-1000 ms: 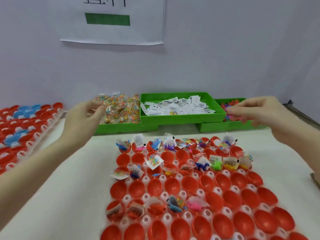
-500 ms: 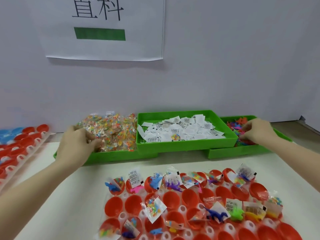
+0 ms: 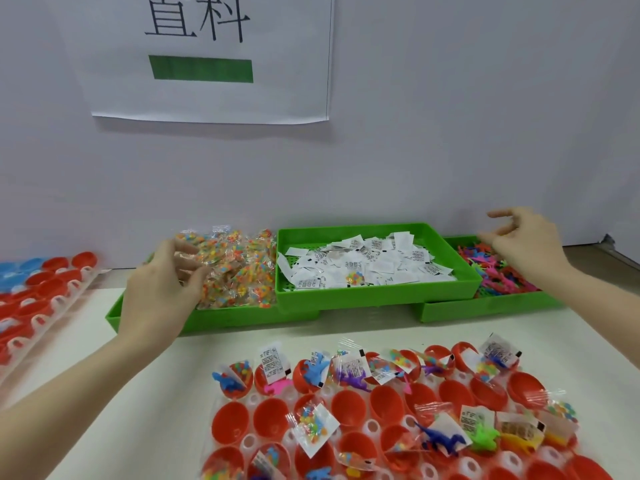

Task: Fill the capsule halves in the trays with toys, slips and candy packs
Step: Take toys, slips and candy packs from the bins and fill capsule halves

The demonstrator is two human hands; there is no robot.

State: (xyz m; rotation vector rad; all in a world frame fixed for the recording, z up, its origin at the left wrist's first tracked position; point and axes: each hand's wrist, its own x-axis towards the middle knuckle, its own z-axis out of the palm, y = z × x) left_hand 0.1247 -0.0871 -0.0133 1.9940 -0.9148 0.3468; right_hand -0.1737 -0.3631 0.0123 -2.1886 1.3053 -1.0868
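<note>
The capsule tray (image 3: 221,403) runs off the bottom edge, its red halves partly filled. Behind it, the left hand (image 3: 162,289) pinches candy packs (image 3: 239,271) in their green bin, fingertips blurred; the right hand (image 3: 523,240) hovers loosely spread over toys (image 3: 491,271). The slips' (image 3: 363,265) print is unreadable.

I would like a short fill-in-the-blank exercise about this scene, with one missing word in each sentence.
1. The left hand reaches into the bin of ____ packs.
2. The paper slips lie in the ____ of the three green bins.
3. The right hand hovers above the bin of plastic ____.
4. The capsule halves in the near tray are ____ in colour.

Missing words: candy; middle; toys; red
</note>
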